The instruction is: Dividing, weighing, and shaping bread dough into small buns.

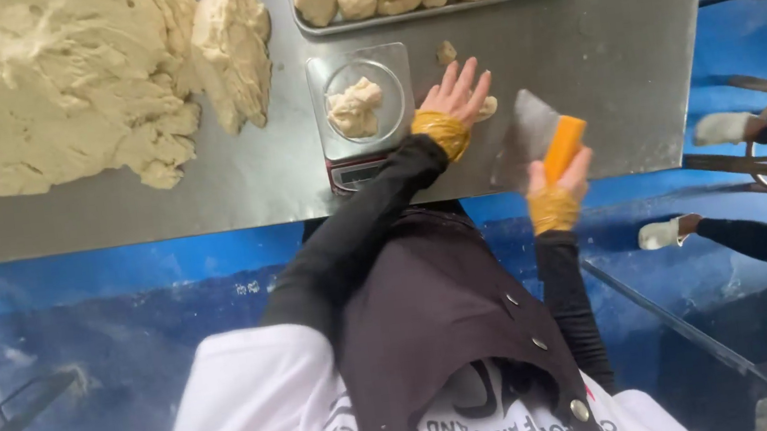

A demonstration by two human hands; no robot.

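On the bench (633,43), one scraper (542,130) is held by the right hand (561,181); one small dough bit (486,108) is pressed under the flat, wide left hand (457,96).

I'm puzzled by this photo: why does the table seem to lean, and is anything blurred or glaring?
Head view: a wide lens bends the steel table edge. The big dough mass looks bright, almost washed out. The metal gives soft sheen, no hard glare. The left hand and right hand on the scraper look fairly sharp.
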